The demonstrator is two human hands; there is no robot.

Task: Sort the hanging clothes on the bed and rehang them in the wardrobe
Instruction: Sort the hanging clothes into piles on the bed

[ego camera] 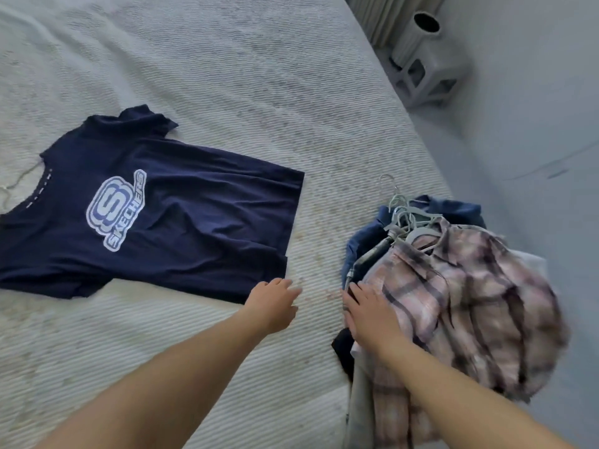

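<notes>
1 head-worn view, looking steeply down, close over the bed (pixel 227 76)

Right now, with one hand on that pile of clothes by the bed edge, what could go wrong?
The pile sits close to the bed edge, so pulling the plaid shirt under the right hand might slide clothes off. The hanger hooks are bunched together and could snag when one garment is lifted. The left hand hovers near the navy T-shirt hem and might rumple it.

My left hand (pixel 271 304) and right hand (pixel 369 314): both bare, no gloves, rings or watch seen. My forearms bare to frame edge at 6 o'clock, no sleeves showing. Fingers (pixel 293 288) slightly blurred, nails unclear.
</notes>
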